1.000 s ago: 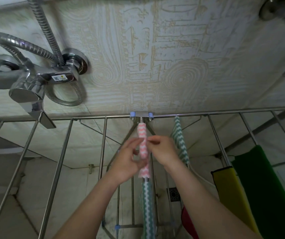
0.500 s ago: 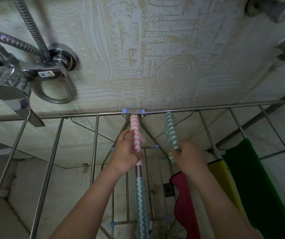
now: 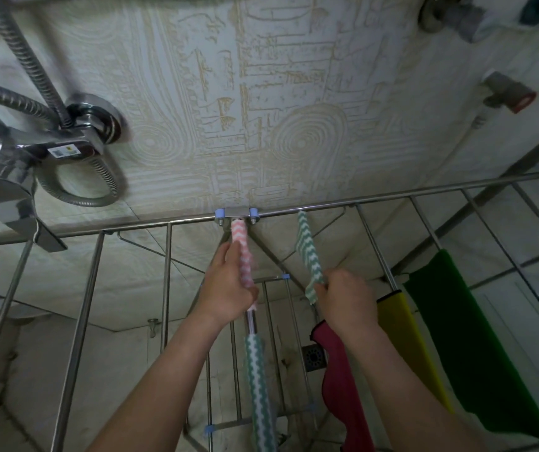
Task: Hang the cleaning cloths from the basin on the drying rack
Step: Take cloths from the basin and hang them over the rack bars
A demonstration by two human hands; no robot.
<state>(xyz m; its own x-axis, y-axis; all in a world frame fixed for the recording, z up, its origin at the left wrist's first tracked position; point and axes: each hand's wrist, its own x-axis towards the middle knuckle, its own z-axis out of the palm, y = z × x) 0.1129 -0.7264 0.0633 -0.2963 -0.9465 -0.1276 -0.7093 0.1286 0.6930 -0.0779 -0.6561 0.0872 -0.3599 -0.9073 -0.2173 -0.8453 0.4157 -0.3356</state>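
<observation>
A steel drying rack (image 3: 392,199) spans the view below the wall. A pink zigzag cloth (image 3: 241,243) lies along its middle rod, and my left hand (image 3: 229,285) is closed around the cloth's lower part. On the rod to the right hangs a light green zigzag cloth (image 3: 307,249); my right hand (image 3: 348,296) grips its lower end. A darker green zigzag cloth (image 3: 260,386) sits lower on the middle rod. Red (image 3: 343,386), yellow (image 3: 405,337) and dark green (image 3: 476,347) cloths hang at the right. The basin is not in view.
A chrome shower mixer (image 3: 33,154) with a coiled hose juts out over the rack's left end. A wall valve with a red cap (image 3: 509,93) sits at upper right. The patterned wall (image 3: 294,109) lies just behind the rack. A floor drain (image 3: 313,357) shows below.
My right hand left the pink cloth, moved right and took hold of the light green zigzag cloth. My left hand stayed on the pink cloth. The view shifted a little to the right.
</observation>
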